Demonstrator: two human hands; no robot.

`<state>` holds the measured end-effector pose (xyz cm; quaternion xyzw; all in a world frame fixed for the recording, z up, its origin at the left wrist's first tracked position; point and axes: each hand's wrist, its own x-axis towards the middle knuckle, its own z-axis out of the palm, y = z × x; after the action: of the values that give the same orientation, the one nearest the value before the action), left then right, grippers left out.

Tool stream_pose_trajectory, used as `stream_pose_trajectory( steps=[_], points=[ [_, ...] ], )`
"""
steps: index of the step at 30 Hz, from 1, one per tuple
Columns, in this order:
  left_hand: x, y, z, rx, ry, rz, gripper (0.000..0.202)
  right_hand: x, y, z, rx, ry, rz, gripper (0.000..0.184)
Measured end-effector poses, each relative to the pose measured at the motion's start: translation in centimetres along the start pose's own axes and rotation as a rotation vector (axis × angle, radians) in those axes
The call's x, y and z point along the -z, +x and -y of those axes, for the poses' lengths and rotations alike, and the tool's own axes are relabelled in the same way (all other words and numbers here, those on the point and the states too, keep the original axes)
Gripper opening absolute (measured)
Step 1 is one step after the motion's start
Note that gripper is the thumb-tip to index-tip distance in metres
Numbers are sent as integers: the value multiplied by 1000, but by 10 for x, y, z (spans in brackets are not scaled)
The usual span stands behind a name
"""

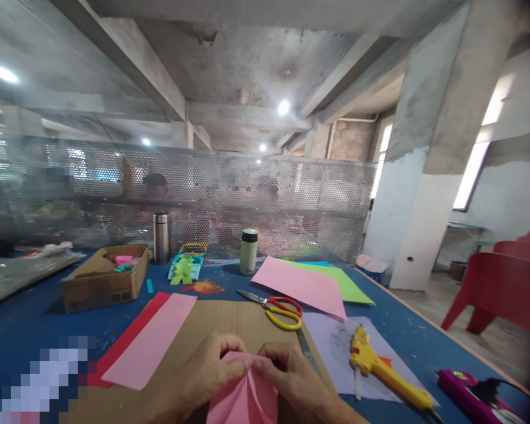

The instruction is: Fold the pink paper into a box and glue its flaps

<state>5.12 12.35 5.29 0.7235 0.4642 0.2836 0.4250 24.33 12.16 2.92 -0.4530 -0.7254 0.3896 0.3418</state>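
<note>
A pink sheet of paper (242,400) with fan-like creases is pinched at its top edge between both hands. My left hand (218,365) grips the paper from the left, thumb and fingers pressed together. On the other side, my right hand (287,371) pinches the same edge, the two thumbs almost touching. Below them lies a flat piece of brown cardboard (229,315). Scissors (278,307) with one red and one yellow handle rest on its far edge. To the left are a pink paper strip (154,341) and a red strip (132,333) under it.
Right of the cardboard, a yellow glue gun (384,374) lies on lilac paper (335,344), near a purple power strip (472,394). Pink (300,285) and green sheets (351,285) lie behind. A cardboard box (101,288), steel flask (161,238) and green bottle (248,253) stand farther back.
</note>
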Motion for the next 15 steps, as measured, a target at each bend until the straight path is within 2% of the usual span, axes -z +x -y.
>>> stream_pose_trajectory(
  steps=[5, 11, 15],
  points=[
    [0, -3, -2, 17, 37, 11, 27, -2, 0, -4, -22, 54, -26, 39],
    [0, -4, 1, 75, 88, 3, 23, -2, 0, -2, 10, -10, -20, 36],
    [0, -6, -2, 97, 86, 27, 22, -1, -1, -2, 0, -14, -11, 27]
  ],
)
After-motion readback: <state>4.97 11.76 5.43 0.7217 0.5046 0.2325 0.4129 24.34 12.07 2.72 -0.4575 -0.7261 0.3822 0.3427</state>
